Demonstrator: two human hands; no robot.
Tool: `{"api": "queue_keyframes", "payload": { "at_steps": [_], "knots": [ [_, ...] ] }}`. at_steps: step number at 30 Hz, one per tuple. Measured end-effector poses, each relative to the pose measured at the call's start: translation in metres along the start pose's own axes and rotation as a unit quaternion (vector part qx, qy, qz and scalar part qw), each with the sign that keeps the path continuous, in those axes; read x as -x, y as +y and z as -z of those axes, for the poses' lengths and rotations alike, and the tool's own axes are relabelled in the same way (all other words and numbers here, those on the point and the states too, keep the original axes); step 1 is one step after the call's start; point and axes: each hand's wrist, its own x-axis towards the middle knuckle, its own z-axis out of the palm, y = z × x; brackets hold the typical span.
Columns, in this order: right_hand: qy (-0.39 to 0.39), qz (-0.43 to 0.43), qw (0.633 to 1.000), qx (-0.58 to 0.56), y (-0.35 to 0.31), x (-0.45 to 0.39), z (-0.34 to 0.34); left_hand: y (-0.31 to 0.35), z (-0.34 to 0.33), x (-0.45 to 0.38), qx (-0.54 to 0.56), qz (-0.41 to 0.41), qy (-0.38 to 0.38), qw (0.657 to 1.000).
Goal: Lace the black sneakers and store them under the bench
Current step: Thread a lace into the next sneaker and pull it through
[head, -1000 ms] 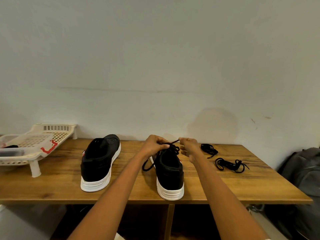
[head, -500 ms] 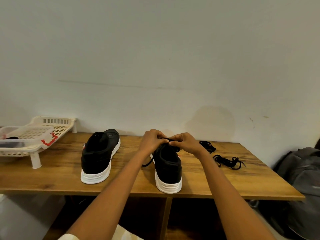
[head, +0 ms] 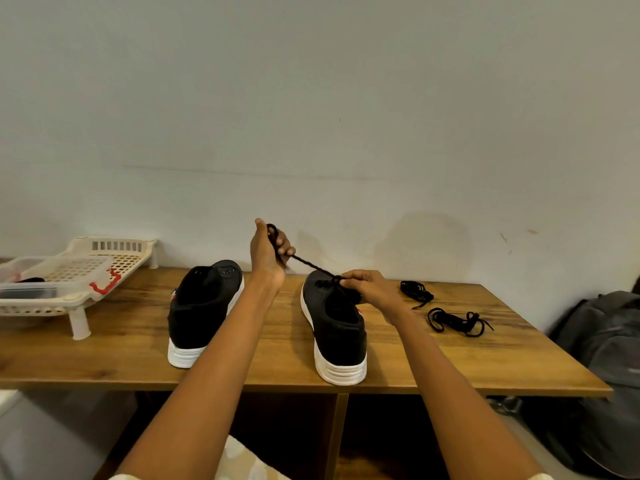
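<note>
Two black sneakers with white soles stand on the wooden bench (head: pixel 450 368), heels toward me. The left sneaker (head: pixel 202 306) stands alone with no lace showing. My left hand (head: pixel 272 249) is raised above the bench and grips a black lace (head: pixel 311 266), pulled taut up and to the left from the right sneaker (head: pixel 337 327). My right hand (head: pixel 369 289) pinches the lace where it meets the eyelets and rests on that shoe's top.
Two loose bundles of black laces (head: pixel 417 292) (head: pixel 457 321) lie on the bench right of the shoes. A cream plastic rack (head: pixel 83 271) stands at the far left. A grey backpack (head: pixel 609 348) leans beside the right end. The wall is close behind.
My left hand has lifted up and to the left, drawing the lace tight from the right sneaker. My right hand has stayed on the shoe's eyelets.
</note>
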Motion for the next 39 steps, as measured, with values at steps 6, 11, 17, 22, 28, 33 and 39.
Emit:
{"api": "queue_keyframes", "payload": {
  "at_steps": [6, 11, 17, 22, 28, 33, 39],
  "knots": [
    [0.008, 0.007, 1.0, -0.004, -0.002, 0.003, -0.003, -0.018, 0.001, 0.007, -0.57, -0.116, -0.257, 0.772],
    [-0.003, 0.008, 1.0, -0.023, 0.0, 0.005, -0.004, -0.032, 0.008, 0.003, -0.691, -0.109, -0.329, 0.634],
    [-0.028, 0.012, 0.999, -0.039, 0.001, 0.007, -0.002, -0.033, 0.003, 0.004, -0.686, -0.104, -0.309, 0.65],
    [-0.03, -0.004, 0.999, -0.04, 0.0, 0.004, -0.003, -0.029, 0.005, 0.0, -0.692, -0.122, -0.305, 0.643],
    [-0.051, 0.019, 0.998, -0.027, -0.004, 0.011, 0.002, -0.04, 0.008, 0.008, -0.685, -0.136, -0.242, 0.674],
    [-0.013, 0.062, 0.997, 0.046, -0.009, 0.008, 0.0, -0.039, 0.0, 0.007, -0.786, -0.181, -0.208, 0.553],
    [0.071, 0.107, 0.975, 0.18, -0.005, 0.003, -0.013, -0.035, 0.006, -0.001, -0.693, -0.044, -0.227, 0.682]
  ]
}}
